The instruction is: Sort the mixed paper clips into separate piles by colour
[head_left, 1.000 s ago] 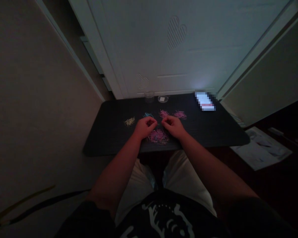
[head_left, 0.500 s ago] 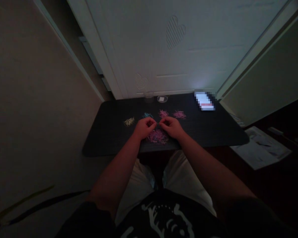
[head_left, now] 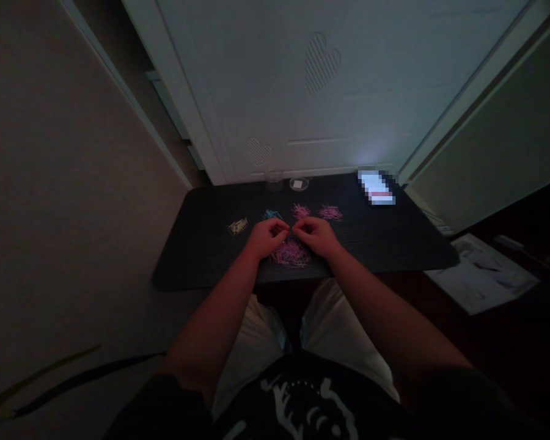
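Observation:
My left hand [head_left: 266,237] and my right hand [head_left: 318,234] are close together, fingertips almost meeting. Both are closed in a pinch; whatever they hold is too small to make out. Just below them lies a mixed pile of thin, short strands [head_left: 292,253], mostly pink and purple, partly covered by my left hand. Beyond my fingers are sorted heaps of similar strands: a blue heap [head_left: 272,214], a pink heap [head_left: 301,211] and another pink heap [head_left: 330,212]. Further left is a cream heap [head_left: 237,226].
The dark table [head_left: 197,256] has rounded corners. A clear cup [head_left: 274,179] and a round clear lid [head_left: 299,184] with a white label stand at its back edge. A lit, blurred-out phone [head_left: 376,186] is at the back right, before a white door [head_left: 266,79].
A thin, pale strand stretched between my fingertips earlier and no longer shows there. My hands have stayed almost in place, and the view has shifted slightly.

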`<act>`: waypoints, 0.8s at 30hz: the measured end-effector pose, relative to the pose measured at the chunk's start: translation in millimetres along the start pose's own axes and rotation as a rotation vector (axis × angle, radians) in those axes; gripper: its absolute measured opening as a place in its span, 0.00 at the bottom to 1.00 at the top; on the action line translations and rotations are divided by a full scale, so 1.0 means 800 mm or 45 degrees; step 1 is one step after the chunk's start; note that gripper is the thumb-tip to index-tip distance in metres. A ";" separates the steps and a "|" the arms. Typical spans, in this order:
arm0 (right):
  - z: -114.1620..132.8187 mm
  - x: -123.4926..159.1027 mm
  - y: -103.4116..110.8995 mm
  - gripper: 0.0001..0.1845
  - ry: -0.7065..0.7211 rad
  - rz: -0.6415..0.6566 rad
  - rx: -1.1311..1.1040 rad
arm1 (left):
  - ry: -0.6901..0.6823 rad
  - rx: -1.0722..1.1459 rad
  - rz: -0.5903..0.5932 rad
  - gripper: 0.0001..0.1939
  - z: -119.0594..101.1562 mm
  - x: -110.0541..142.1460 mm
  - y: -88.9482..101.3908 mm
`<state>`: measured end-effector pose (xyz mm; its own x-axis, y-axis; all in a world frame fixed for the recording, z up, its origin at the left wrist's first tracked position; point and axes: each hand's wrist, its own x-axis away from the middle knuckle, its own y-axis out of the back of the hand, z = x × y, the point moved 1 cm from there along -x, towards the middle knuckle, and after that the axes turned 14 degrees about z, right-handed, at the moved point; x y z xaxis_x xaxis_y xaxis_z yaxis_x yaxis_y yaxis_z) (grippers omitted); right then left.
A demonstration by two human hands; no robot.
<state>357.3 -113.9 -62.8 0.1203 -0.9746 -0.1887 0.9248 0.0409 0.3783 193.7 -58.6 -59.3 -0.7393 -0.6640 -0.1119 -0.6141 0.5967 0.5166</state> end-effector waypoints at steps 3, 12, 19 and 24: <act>0.003 0.001 0.000 0.07 0.005 -0.003 0.028 | 0.000 -0.046 0.027 0.11 -0.004 0.001 0.001; 0.006 0.003 -0.002 0.05 0.021 -0.059 0.090 | 0.005 -0.120 0.098 0.15 -0.012 0.004 0.000; 0.008 0.004 -0.002 0.06 0.004 -0.080 0.118 | 0.047 -0.184 0.013 0.11 -0.005 0.001 -0.001; 0.008 0.005 -0.001 0.06 0.015 -0.087 0.138 | 0.047 -0.148 -0.019 0.10 -0.003 0.000 -0.001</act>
<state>354.4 -119.1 -58.3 0.0634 -0.9716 -0.2279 0.8865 -0.0501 0.4599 194.6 -60.1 -57.8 -0.7182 -0.6899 -0.0902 -0.5874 0.5317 0.6101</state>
